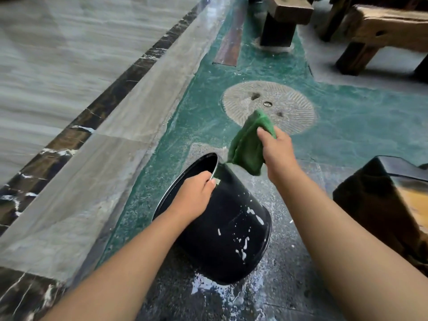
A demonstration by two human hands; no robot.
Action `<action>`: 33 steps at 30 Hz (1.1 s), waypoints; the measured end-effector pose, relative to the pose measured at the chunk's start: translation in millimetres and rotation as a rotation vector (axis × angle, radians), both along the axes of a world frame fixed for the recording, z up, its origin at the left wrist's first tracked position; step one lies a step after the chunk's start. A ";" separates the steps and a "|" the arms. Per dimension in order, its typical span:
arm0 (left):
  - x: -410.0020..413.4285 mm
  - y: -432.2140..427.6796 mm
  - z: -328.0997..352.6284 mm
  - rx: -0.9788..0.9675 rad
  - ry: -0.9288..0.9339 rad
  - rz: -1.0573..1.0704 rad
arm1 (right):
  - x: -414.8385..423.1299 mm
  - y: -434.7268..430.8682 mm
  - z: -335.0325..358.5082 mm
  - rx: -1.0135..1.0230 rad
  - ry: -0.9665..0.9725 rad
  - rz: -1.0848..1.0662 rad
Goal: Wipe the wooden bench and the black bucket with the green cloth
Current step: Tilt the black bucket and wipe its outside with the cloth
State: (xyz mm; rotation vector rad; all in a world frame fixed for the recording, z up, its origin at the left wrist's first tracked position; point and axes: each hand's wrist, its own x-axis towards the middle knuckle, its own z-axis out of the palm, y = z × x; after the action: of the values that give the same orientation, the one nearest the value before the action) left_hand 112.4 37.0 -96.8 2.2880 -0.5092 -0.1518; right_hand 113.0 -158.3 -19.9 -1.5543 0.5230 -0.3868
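Black bucket (227, 232): round, glossy, white-spattered, tilted on the speckled wet floor (284, 288). Left hand (194, 198): fingers curled over its metal-edged rim. Green cloth (249, 144): folded, nubby, hanging just above the rim; right hand (276, 151) fingers pinched closed on it. Wooden bench (382, 33): rough-hewn, dark-legged, well apart beyond.

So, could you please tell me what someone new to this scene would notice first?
Probably the black bucket, tipped on its side at the centre and flecked with white splashes, with the left hand gripping its rim. Just above it, the right hand holds a bright green cloth at the bucket's edge. Behind them, a round grooved stone disc is set into the green floor.
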 end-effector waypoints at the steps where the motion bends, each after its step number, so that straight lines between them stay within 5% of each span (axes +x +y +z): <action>1: 1.7 0.6 0.1 0.001 0.003 0.008 | 2.5 4.7 -3.4 -0.131 -0.040 0.042; 6: 12.6 0.8 -1.4 -0.016 0.018 0.040 | -20.1 34.5 -64.9 -0.629 0.035 0.334; 11: 21.6 11.4 -6.4 -0.078 0.069 0.151 | -61.7 54.5 -113.1 -0.582 0.140 0.572; 15: 21.8 20.6 -7.3 -0.099 0.100 0.230 | -19.3 50.4 -96.3 -0.363 0.167 0.326; 19: 18.0 19.9 -3.0 -0.138 0.126 0.188 | 29.5 62.8 -103.0 -0.594 0.371 0.248; 25: 17.4 20.1 -5.9 -0.217 0.173 0.212 | 44.0 81.0 -108.1 -0.630 0.595 0.328; 33: 26.6 17.0 -10.2 -0.307 0.279 0.369 | -37.8 116.8 -123.1 -0.901 0.248 0.362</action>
State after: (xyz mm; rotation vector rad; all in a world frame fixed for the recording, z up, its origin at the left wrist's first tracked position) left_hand 139.0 54.0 -107.1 1.9767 0.0368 -0.1910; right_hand 75.2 -41.5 -143.0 -2.5409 0.2374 -0.1410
